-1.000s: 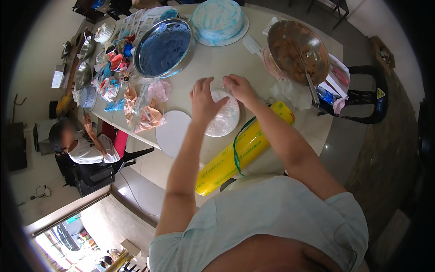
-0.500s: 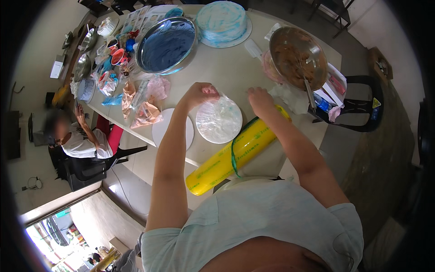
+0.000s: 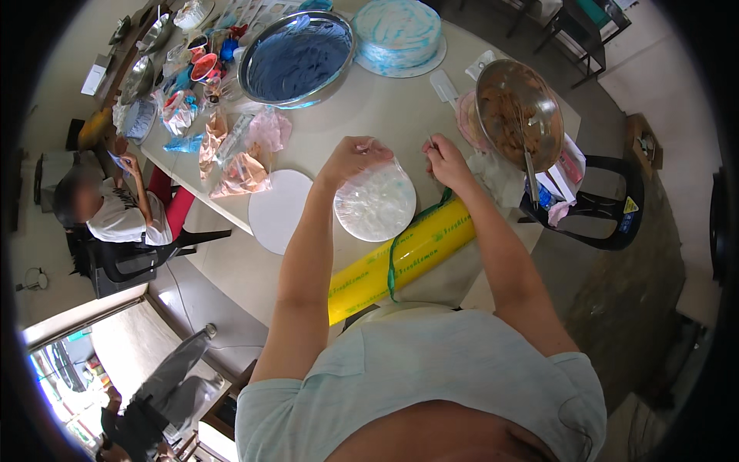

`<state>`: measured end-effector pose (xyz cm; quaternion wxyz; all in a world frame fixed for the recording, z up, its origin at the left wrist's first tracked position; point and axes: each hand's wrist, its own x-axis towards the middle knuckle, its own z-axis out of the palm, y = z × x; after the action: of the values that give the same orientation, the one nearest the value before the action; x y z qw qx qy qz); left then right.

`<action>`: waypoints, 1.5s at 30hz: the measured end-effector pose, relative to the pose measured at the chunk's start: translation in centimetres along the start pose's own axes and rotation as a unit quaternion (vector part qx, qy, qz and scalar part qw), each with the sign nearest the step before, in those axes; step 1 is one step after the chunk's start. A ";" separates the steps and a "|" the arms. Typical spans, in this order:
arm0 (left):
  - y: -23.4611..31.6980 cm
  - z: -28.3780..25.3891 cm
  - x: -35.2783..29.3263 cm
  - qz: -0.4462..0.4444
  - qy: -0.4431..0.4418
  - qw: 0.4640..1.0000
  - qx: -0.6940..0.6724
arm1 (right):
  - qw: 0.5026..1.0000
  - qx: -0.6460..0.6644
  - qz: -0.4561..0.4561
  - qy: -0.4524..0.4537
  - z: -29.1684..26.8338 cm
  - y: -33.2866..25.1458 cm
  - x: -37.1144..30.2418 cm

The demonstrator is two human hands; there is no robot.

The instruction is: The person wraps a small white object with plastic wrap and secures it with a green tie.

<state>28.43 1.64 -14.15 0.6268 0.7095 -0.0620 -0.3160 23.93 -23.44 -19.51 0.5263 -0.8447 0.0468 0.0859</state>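
My left hand is closed in a pinch on clear plastic film at the far side of a round white board. The film lies wrinkled and shiny over that board. To the right, my right hand is raised with its fingers pinched together; what they hold, if anything, is too small to make out. Below both hands, a long yellow roll with a green ribbon around it lies aslant along the table's near edge. A second round white board lies to the left, partly behind my left forearm.
Across the table stand a steel bowl of dark blue cream, a blue-and-white frosted cake and a bowl of brown mixture with a whisk. Piping bags and cups crowd the left. A person sits at left; another is lower left.
My right hand has drawn its fingers into a tighter pinch. My left hand keeps hold of the film. The whole view has shifted slightly, and another person has appeared at lower left.
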 end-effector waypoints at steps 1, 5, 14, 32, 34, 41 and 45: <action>-0.4 -0.2 -0.2 0.017 0.006 1.000 -0.023 | 1.000 -0.002 -0.001 -0.007 0.0 -1.6 -0.2; -0.9 0.2 -0.3 0.090 -0.003 0.993 -0.079 | 0.956 0.242 0.020 -0.162 0.0 -5.0 -0.7; 0.1 0.9 -0.7 0.086 0.016 0.995 -0.042 | 0.940 0.214 0.056 -0.259 -1.2 -6.6 1.0; 0.4 0.4 -0.3 0.007 0.022 1.000 0.020 | 0.940 0.241 0.048 -0.236 -0.5 -4.9 1.0; 1.5 1.0 -1.0 0.047 0.040 0.996 0.068 | 0.942 0.239 0.054 -0.230 -0.8 -5.1 0.5; 1.2 0.6 -0.1 0.075 0.008 0.989 0.126 | 0.972 0.172 0.060 -0.151 -1.8 -4.8 -0.4; 1.9 1.2 -0.4 0.058 0.009 0.997 0.054 | 0.935 0.243 0.108 -0.235 -1.8 -4.8 -0.3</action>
<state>28.06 0.42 -12.30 0.6056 0.7402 -0.1142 -0.2688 24.61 -22.97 -14.45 0.6991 -0.6365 0.0322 0.3243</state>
